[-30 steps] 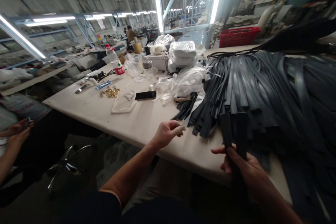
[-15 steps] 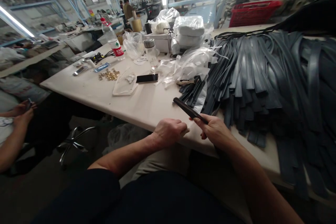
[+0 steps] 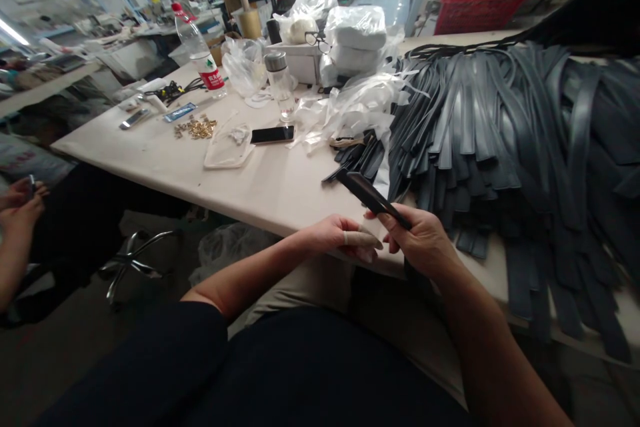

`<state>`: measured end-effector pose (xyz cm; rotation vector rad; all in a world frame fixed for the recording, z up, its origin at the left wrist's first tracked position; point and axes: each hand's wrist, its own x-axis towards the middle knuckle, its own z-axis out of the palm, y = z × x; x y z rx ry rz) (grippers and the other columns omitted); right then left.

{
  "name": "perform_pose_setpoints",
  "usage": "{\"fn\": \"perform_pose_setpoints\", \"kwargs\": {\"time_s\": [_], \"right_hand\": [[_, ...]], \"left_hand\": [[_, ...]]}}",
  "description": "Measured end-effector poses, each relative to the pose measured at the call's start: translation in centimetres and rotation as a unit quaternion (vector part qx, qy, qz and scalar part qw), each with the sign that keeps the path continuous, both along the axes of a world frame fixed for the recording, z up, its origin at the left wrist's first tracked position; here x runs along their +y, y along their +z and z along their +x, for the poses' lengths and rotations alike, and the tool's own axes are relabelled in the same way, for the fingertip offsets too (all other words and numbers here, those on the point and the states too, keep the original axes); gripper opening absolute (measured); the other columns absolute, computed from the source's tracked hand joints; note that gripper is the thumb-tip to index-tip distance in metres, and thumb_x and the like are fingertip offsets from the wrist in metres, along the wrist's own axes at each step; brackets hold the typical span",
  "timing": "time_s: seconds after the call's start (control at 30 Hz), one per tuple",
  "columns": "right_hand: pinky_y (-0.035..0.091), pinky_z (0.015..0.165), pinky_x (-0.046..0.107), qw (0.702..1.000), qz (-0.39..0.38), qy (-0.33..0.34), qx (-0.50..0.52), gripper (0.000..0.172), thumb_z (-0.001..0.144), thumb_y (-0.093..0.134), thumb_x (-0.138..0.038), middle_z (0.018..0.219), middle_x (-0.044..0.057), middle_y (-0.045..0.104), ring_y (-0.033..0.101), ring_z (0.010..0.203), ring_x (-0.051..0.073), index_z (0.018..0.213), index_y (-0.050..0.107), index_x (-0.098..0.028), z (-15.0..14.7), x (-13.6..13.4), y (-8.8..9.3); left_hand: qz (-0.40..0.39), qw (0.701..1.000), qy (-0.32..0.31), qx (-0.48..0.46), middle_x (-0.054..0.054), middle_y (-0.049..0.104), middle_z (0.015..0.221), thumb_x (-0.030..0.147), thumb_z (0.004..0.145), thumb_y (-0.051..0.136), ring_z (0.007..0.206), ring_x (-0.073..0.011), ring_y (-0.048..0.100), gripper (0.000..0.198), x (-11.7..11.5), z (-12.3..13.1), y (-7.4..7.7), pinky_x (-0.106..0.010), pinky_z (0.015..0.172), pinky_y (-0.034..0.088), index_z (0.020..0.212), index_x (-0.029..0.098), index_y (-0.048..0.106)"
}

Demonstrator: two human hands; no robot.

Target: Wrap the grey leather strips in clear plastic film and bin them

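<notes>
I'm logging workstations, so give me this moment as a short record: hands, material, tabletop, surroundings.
Right hand: the right hand grips a dark strap, its far end pointing up and left
Left hand: the left hand is beside it, a pale cover on one finger; whether it holds anything is unclear
Material: pile of dark straps at the table's right
Tabletop: phone, small gold-coloured pieces, red-capped bottle
Surroundings: red basket beyond the pile

held strap: near end hidden | strap pile: cut off right
</notes>
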<state>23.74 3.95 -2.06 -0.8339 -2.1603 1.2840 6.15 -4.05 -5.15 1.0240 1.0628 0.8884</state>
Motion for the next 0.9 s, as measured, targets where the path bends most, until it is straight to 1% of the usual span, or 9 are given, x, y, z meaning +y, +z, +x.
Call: {"fn": "perform_pose_setpoints", "kwargs": {"time_s": [0.13, 0.3, 0.4, 0.53, 0.6, 0.67, 0.77, 0.83, 0.9], "right_hand": [[0.043, 0.043, 0.023, 1.000, 0.012, -0.004, 0.003, 0.049, 0.090, 0.055, -0.057, 0.050, -0.003, 0.053, 0.052, 0.041, 0.011, 0.097, 0.073, -0.012, 0.5, 0.0, -0.1], [0.041, 0.042, 0.022, 1.000, 0.019, -0.006, 0.014, 0.047, 0.090, 0.055, -0.055, 0.050, -0.004, 0.052, 0.052, 0.040, 0.011, 0.098, 0.073, -0.012, 1.1, 0.3, -0.4], [0.045, 0.045, 0.024, 1.000, 0.008, -0.016, 0.016, 0.049, 0.090, 0.056, -0.057, 0.047, -0.004, 0.050, 0.053, 0.041, 0.012, 0.099, 0.074, -0.013, 1.5, 0.5, -0.4], [0.050, 0.053, 0.026, 0.993, -0.021, -0.102, 0.052, 0.052, 0.089, 0.057, -0.062, 0.044, -0.004, 0.051, 0.059, 0.049, 0.015, 0.102, 0.074, -0.014, 3.2, 0.5, -0.4], [0.052, 0.057, 0.026, 0.986, -0.038, -0.149, 0.066, 0.054, 0.090, 0.055, -0.065, 0.042, -0.004, 0.049, 0.057, 0.049, 0.015, 0.096, 0.074, -0.016, 4.7, 0.1, -0.5], [0.050, 0.054, 0.025, 0.982, -0.058, -0.168, 0.056, 0.057, 0.089, 0.053, -0.069, 0.041, -0.003, 0.049, 0.053, 0.045, 0.014, 0.084, 0.074, -0.016, 6.2, -0.8, -0.7], [0.040, 0.042, 0.023, 0.982, -0.102, -0.160, 0.017, 0.059, 0.084, 0.056, -0.073, 0.051, 0.001, 0.057, 0.048, 0.040, 0.010, 0.071, 0.068, -0.017, 7.7, -3.0, -1.1], [0.035, 0.039, 0.022, 0.980, -0.137, -0.146, 0.002, 0.058, 0.083, 0.057, -0.073, 0.058, 0.001, 0.060, 0.045, 0.039, 0.009, 0.070, 0.065, -0.017, 8.0, -4.8, -1.5], [0.034, 0.040, 0.021, 0.979, -0.162, -0.124, -0.006, 0.058, 0.084, 0.056, -0.073, 0.059, 0.000, 0.058, 0.044, 0.041, 0.008, 0.071, 0.064, -0.018, 7.9, -6.1, -1.9]], "left_hand": [[-0.044, 0.998, -0.030, -0.018, -0.006, 0.075, 0.081, 0.053, 0.069, 0.080, 0.073, -0.0145, 0.067, 0.041, 0.0, 1.0, 0.2, -0.024, 0.070, 0.049, 0.084, 0.015, 0.078], [-0.045, 0.997, -0.048, -0.032, -0.007, 0.076, 0.084, 0.053, 0.066, 0.082, 0.074, -0.0145, 0.067, 0.042, 0.4, 1.1, 0.3, -0.024, 0.070, 0.050, 0.082, 0.015, 0.078], [-0.044, 0.998, -0.039, -0.020, -0.007, 0.076, 0.082, 0.052, 0.065, 0.083, 0.073, -0.0146, 0.067, 0.041, 0.7, 1.4, 0.5, -0.023, 0.069, 0.049, 0.084, 0.015, 0.078], [-0.031, 0.996, 0.050, -0.074, -0.007, 0.075, 0.077, 0.051, 0.062, 0.086, 0.067, -0.0121, 0.066, 0.043, 1.3, 2.1, 0.0, -0.021, 0.065, 0.047, 0.078, 0.012, 0.076], [-0.039, 0.983, 0.120, -0.135, -0.007, 0.074, 0.074, 0.050, 0.055, 0.090, 0.064, -0.0121, 0.066, 0.045, 1.8, 2.5, -0.4, -0.020, 0.062, 0.047, 0.073, 0.012, 0.073], [-0.051, 0.959, 0.187, -0.206, -0.005, 0.074, 0.075, 0.046, 0.053, 0.092, 0.064, -0.0132, 0.068, 0.044, 2.3, 2.8, -0.5, -0.020, 0.060, 0.048, 0.072, 0.013, 0.071], [-0.073, 0.923, 0.246, -0.287, -0.004, 0.075, 0.083, 0.041, 0.068, 0.087, 0.069, -0.0132, 0.070, 0.033, 3.0, 3.3, -0.1, -0.021, 0.063, 0.051, 0.078, 0.014, 0.070], [-0.091, 0.911, 0.256, -0.310, -0.005, 0.075, 0.084, 0.038, 0.079, 0.079, 0.069, -0.0123, 0.070, 0.026, 3.3, 3.5, 0.2, -0.021, 0.066, 0.053, 0.081, 0.013, 0.071], [-0.103, 0.907, 0.256, -0.318, -0.005, 0.075, 0.084, 0.037, 0.084, 0.075, 0.069, -0.0126, 0.070, 0.025, 3.5, 3.8, 0.5, -0.022, 0.068, 0.053, 0.084, 0.012, 0.071]]}}
